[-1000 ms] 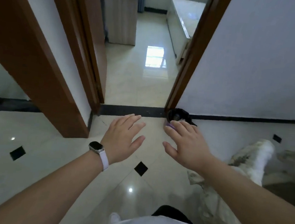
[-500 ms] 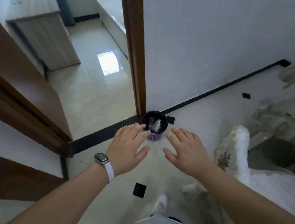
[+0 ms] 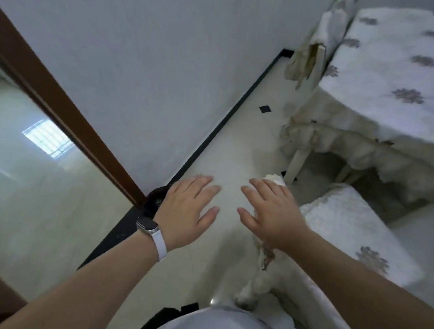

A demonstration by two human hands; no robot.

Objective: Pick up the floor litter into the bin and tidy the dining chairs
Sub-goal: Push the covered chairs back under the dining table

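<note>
My left hand [image 3: 188, 209], with a white-strapped watch on the wrist, hovers palm down with fingers spread and holds nothing. My right hand [image 3: 269, 211] is stretched out the same way beside it, also holding nothing. The small dark bin [image 3: 153, 200] stands on the floor at the foot of the brown door frame, mostly hidden behind my left hand. A dining chair [image 3: 349, 228] with a white flower-patterned cover stands just right of my right hand. Another covered chair [image 3: 315, 49] stands against the table at the far end.
The dining table [image 3: 402, 75], draped in a white flowered cloth with a frilled skirt, fills the upper right. A white wall with a black skirting strip [image 3: 222, 122] runs diagonally. The brown door frame [image 3: 66, 109] opens onto a glossy tiled room at left.
The view has swung right, away from the doorway toward the table and chairs. The bin has slid from between my hands to behind my left hand. Both hands stay spread.
</note>
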